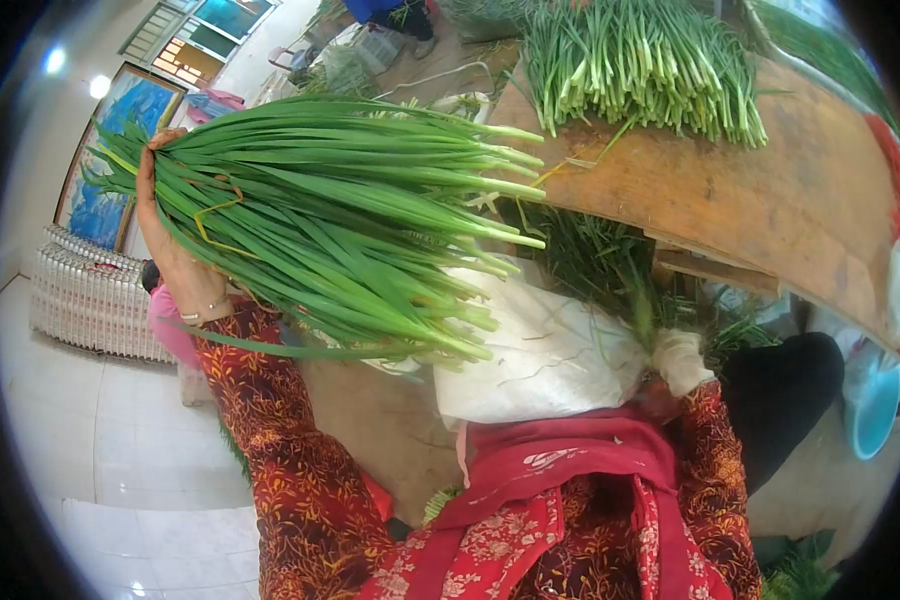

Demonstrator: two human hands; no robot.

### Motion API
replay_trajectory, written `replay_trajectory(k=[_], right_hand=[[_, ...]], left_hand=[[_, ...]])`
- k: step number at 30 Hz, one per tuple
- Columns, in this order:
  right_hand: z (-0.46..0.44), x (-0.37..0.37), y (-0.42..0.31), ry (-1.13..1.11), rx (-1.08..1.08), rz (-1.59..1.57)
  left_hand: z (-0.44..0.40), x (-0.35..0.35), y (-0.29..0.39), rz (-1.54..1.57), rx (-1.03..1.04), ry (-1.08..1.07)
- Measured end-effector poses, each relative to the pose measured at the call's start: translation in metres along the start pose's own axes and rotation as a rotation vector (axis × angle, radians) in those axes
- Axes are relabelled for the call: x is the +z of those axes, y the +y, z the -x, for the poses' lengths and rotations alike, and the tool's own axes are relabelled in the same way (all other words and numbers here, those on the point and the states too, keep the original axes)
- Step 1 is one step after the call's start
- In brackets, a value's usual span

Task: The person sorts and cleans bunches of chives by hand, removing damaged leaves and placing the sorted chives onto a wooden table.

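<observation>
My left hand [165, 215], raised at the left, is closed around the leafy end of a big bunch of garlic chives [320, 210]. The bunch spreads to the right, its pale cut stem ends pointing that way. A thin yellow strip [210, 212] lies across the leaves. My right hand [680, 362], in a whitish glove, is low at the right beside loose, dark green leaf scraps [610, 260]. Its fingers are blurred and partly hidden, so I cannot tell whether it grips anything. Across my lap lies a white plastic sheet [540, 360] with bits of leaf on it.
A wooden board table [800, 170] stands at the right, bearing a pile of garlic chives [650, 70]. A light blue basin [873, 405] sits below its right end. Stacked trays [95, 300] stand by the left wall. Another person's legs [405, 20] show at the back.
</observation>
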State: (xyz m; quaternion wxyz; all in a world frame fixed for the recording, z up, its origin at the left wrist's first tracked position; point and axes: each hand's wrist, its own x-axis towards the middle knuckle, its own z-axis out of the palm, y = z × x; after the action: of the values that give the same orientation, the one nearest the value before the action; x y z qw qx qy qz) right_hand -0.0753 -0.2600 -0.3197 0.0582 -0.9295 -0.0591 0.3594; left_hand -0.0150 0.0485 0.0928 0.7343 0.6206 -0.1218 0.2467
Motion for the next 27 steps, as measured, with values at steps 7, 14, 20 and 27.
replay_trajectory(k=[7,14,20,27], right_hand=[[0.056,-0.133,-0.061,0.401,-0.842,-1.456],[0.063,-0.184,-0.115,-0.010,-1.404,-2.032],[0.076,-0.178,-0.104,0.144,-1.226,-1.956],[0.072,-0.133,-0.057,0.118,-1.098,-1.723]], left_hand=[[-0.005,-0.004,0.000,0.187,-0.064,-0.141],[0.004,0.011,-0.008,-0.092,0.058,-0.076],[-0.016,-0.007,-0.018,0.139,-0.138,-0.153],[0.001,0.004,-0.024,-0.106,-0.043,-0.279]])
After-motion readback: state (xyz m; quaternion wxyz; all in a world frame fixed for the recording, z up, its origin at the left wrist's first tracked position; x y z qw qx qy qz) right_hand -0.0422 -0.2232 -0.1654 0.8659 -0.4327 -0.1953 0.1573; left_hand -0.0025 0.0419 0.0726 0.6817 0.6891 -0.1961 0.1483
